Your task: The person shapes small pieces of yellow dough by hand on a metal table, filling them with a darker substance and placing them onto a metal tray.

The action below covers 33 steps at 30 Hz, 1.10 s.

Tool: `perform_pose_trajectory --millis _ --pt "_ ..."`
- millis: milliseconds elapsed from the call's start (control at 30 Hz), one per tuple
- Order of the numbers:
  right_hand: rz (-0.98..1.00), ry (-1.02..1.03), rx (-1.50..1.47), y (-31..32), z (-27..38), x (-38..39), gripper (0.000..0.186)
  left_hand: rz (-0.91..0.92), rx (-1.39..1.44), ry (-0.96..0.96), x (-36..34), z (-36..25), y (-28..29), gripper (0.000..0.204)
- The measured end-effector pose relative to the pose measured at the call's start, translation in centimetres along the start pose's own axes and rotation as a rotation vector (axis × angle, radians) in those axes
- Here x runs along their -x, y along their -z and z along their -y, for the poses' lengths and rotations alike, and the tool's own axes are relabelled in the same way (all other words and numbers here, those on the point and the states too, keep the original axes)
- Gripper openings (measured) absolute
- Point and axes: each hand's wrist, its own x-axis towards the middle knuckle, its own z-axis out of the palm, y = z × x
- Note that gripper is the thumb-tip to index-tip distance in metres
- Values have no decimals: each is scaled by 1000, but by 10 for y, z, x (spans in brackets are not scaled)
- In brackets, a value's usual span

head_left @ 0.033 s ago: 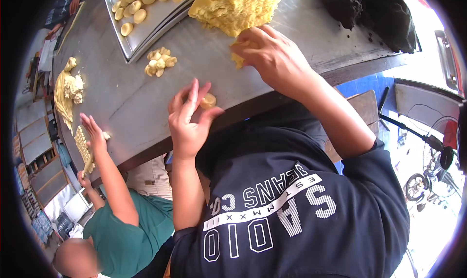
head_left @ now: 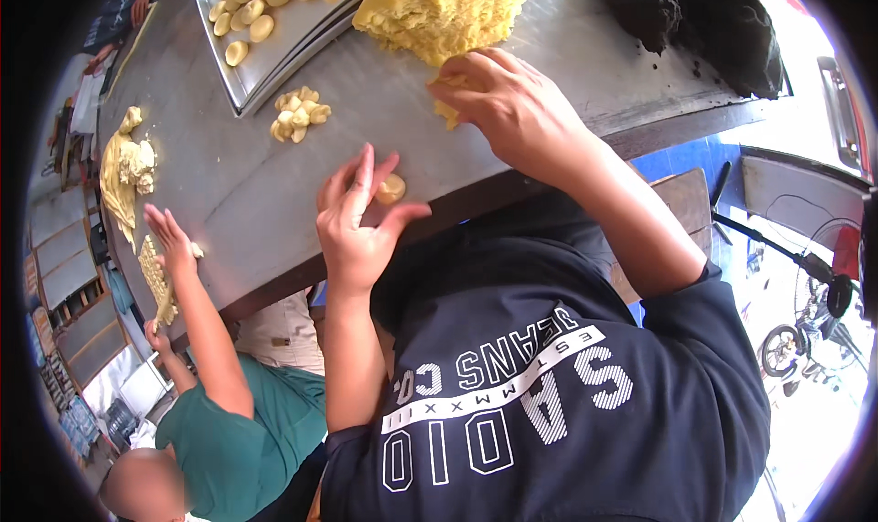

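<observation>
Nothing had visibly moved since the earlier frame; both hands kept their places on the counter (head_left: 274,184).

At the counter's near edge the left hand (head_left: 358,222) lay with fingers spread open, thumb out, over a small yellow dough ball (head_left: 391,189) that touched it. Further in, the right hand (head_left: 508,109) curled its fingers around a pinch of dough (head_left: 445,112) at the edge of the big dough mass (head_left: 444,10). Near the tray (head_left: 274,56) sat a cluster of shaped pieces (head_left: 300,115). A co-worker's hand (head_left: 174,248) rested at the left edge.
</observation>
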Motion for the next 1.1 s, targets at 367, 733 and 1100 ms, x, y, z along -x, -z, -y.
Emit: perform_pose_trajectory --millis 367,733,1100 --pt "5 -117 -102 -17 25 -15 22 114 164 62 12 15 19 53" --pt "-30 -46 -53 21 -22 38 41 22 260 236 0 4 11 12" --pt "-75 -16 154 -2 8 5 29 -6 -323 86 6 -12 -4 13"
